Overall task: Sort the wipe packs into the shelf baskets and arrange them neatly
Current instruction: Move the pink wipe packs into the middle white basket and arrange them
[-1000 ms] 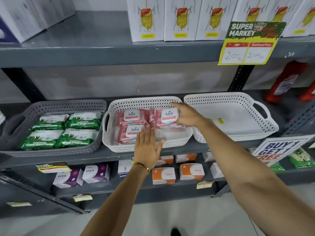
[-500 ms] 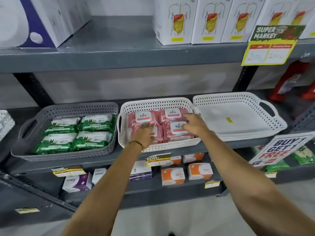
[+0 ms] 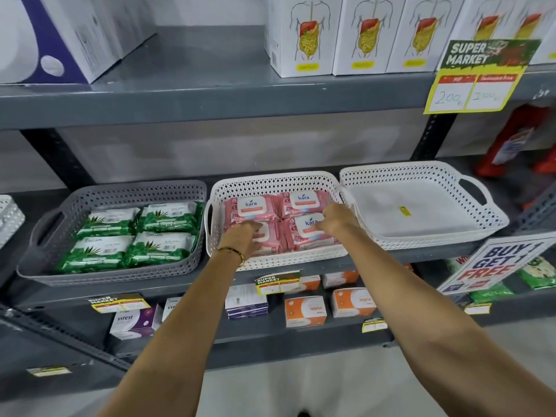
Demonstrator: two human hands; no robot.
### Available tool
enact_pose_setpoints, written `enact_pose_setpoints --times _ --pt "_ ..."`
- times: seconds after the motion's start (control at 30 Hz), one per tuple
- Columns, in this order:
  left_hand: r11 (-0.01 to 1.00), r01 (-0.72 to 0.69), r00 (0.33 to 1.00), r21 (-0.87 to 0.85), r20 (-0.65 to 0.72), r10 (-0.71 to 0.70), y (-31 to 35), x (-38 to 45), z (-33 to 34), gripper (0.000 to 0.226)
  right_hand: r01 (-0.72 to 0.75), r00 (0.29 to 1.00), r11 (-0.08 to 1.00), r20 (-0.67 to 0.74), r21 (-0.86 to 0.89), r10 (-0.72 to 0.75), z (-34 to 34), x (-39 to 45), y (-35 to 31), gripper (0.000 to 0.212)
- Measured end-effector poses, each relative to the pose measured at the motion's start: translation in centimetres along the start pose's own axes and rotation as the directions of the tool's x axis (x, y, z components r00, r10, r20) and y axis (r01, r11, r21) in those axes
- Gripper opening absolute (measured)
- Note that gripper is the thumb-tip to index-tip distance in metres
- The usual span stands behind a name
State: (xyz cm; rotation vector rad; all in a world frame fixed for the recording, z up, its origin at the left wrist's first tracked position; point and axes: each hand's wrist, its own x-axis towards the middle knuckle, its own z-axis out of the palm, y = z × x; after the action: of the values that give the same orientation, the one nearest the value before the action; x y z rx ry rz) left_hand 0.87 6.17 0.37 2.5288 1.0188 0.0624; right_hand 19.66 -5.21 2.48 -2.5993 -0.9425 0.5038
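Both our hands are in the middle white basket (image 3: 275, 260) on the middle shelf (image 3: 210, 278). Four pink kara packs (image 3: 255, 207) sit in it as a two-by-two block. Our left hand (image 3: 243, 239) lies on the front-left pack, fingers curled down over it; we can't tell if the grip is closed on it or just pressing. Our right hand (image 3: 335, 219) rests on the front-right pack (image 3: 304, 233), fingers bent at its right edge; grip also unclear. Grey basket (image 3: 114, 275) just beside on the left holds four green packs (image 3: 135, 236), also two-by-two. White basket on the right (image 3: 421, 173) holds no packs, only a small yellow sticker (image 3: 404, 211).
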Motion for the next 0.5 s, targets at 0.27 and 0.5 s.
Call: enact_pose_setpoints --times 0.27,0.5 --pt "1.000 -0.018 1.000 -0.023 -0.002 0.018 -0.26 0.39 0.10 0.053 -0.005 1.000 1.000 0.012 0.014 0.004 0.20 0.29 0.08 0.030" --pt "0.999 -0.046 0.999 0.013 -0.022 0.047 -0.52 0.63 0.09 0.051 -0.025 1.000 0.999 0.003 0.039 0.024 0.46 0.75 0.23 0.038"
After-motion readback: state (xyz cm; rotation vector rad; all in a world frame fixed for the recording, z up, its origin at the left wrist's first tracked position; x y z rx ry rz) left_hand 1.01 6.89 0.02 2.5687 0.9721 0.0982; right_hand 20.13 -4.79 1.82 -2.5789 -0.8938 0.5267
